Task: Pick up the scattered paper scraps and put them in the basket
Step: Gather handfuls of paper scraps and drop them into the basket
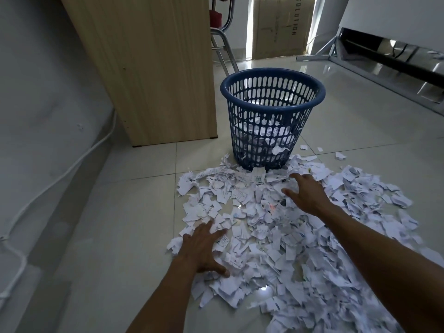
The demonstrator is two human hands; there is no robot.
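White paper scraps (264,236) lie under both hands, and neither hand holds any of them at this moment. The left hand (201,248) is palm down at the left edge of the pile, with the fingers straight and spread wide and the thumb pointing to the near side. It seems to rest on the paper, but I cannot tell if it presses. The right hand (306,193) reaches further forward, also palm down with the fingers spread, over the part of the pile near the basket (271,105). Both forearms are stretched out from the lower edge of the view. I judge that the hands are ready to rake the paper together, not yet to lift it. The task looks only partly done. Through the slots of the blue basket some scraps show in its lower part, while its upper part is empty. Much more paper is left on the tiled floor (120,236), in a wide heap that touches the foot of the basket and spreads to the right and toward the person. A few single pieces lie apart, right of the basket. Behind the basket on the left stands a wooden cabinet (156,68), and a white cable (60,176) runs along the wall.
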